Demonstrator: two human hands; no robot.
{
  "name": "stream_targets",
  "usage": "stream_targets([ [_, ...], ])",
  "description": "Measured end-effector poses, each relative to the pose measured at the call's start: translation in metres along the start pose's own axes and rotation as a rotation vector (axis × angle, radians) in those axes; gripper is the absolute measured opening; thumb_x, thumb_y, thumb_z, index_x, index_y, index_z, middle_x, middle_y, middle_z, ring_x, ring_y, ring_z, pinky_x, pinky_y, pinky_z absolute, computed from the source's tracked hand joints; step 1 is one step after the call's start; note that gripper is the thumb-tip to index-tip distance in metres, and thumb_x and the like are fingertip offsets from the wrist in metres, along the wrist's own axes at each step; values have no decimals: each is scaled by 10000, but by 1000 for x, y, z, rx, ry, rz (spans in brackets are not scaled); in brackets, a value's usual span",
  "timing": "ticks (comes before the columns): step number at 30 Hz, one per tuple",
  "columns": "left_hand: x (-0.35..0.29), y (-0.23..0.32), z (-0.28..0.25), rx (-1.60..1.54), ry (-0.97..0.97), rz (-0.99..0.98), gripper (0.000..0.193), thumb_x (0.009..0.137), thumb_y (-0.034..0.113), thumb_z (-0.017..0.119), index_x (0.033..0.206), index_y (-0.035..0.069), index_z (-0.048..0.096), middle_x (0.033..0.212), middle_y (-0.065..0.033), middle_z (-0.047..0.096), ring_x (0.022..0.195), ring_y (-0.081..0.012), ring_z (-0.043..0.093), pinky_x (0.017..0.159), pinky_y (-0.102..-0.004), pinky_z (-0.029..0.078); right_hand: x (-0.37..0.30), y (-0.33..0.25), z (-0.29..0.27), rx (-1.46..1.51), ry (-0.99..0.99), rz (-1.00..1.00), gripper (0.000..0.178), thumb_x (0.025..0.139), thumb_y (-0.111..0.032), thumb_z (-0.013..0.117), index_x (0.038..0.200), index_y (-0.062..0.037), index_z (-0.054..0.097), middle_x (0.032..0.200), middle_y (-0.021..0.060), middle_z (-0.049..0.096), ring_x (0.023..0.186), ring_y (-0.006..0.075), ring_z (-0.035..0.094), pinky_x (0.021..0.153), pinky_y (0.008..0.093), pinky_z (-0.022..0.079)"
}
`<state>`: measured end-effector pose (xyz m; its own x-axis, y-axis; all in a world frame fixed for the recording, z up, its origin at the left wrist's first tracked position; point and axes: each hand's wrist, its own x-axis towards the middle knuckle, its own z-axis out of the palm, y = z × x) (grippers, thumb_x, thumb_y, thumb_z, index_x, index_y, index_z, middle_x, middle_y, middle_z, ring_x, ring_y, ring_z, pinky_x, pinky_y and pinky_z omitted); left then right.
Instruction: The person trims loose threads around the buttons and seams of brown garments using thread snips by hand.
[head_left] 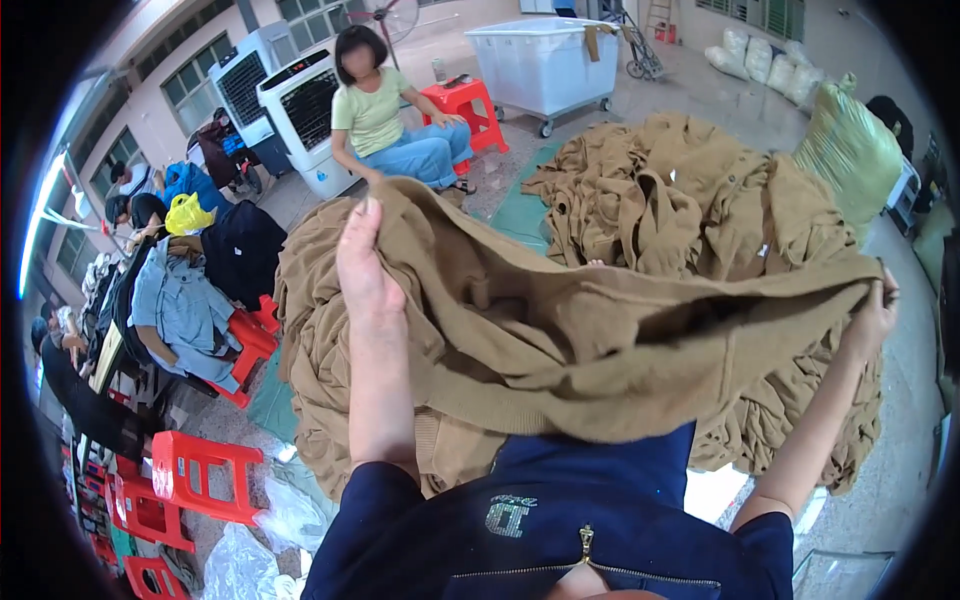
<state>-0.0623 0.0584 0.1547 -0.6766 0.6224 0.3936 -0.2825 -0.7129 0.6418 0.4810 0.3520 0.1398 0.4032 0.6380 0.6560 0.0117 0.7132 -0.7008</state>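
A brown sweatshirt [690, 370] hangs stretched wide between my two hands, its wide opening facing up toward me. My left hand [370, 260] grips its left end, thumb up along the cloth. At the far right end, my right hand [876, 315] is closed on the edge with the arm stretched out. Behind and beneath the held piece lies a large heap of similar brown garments [690, 190]. Another heap of brown garments [315, 290] rises just left of my left forearm. Some of both heaps is hidden by the held cloth.
A person [385, 120] sits beyond the heaps beside a red stool [470, 110]. Farther back stands a white wheeled bin [545, 65]. Red plastic stools [205, 475] and clear plastic bags [240, 565] are at lower left. A stuffed green sack [845, 150] stands at right.
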Motion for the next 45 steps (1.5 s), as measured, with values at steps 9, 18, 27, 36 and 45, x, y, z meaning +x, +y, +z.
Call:
stream_targets([
  [9,-141,-125,36,210,-141,-676,141,821,19,650,958,39,622,844,12,636,740,-66,571,665,-213,451,-228,-60,84,30,-1004,-485,292,631,21,675,917,-38,688,820,63,591,695,154,601,573,246,485],
  [18,-147,-124,62,204,-440,-751,131,904,31,565,1024,-19,584,955,5,554,882,-54,538,769,-198,446,-248,-91,97,65,-977,-581,394,582,36,670,974,10,652,827,90,597,614,185,617,520,278,507],
  [27,-141,-108,45,558,-648,-538,243,825,76,692,1020,-36,598,951,-17,600,910,-88,559,834,-243,454,-269,-92,104,-26,-978,-637,275,641,-1,656,913,25,631,818,89,588,660,204,624,551,303,511],
  [36,-145,-85,54,967,-889,76,239,788,90,689,988,4,588,846,-129,579,752,-284,613,649,-347,497,-275,-96,113,58,-1091,-327,285,653,70,660,893,-21,535,907,132,567,714,266,618,587,329,502],
  [45,-144,-87,57,1101,-908,506,244,765,70,698,987,10,615,890,-89,600,677,-240,625,577,-309,515,-271,-89,121,177,-1207,142,271,702,115,638,916,-4,522,932,106,579,677,121,569,592,225,459],
])
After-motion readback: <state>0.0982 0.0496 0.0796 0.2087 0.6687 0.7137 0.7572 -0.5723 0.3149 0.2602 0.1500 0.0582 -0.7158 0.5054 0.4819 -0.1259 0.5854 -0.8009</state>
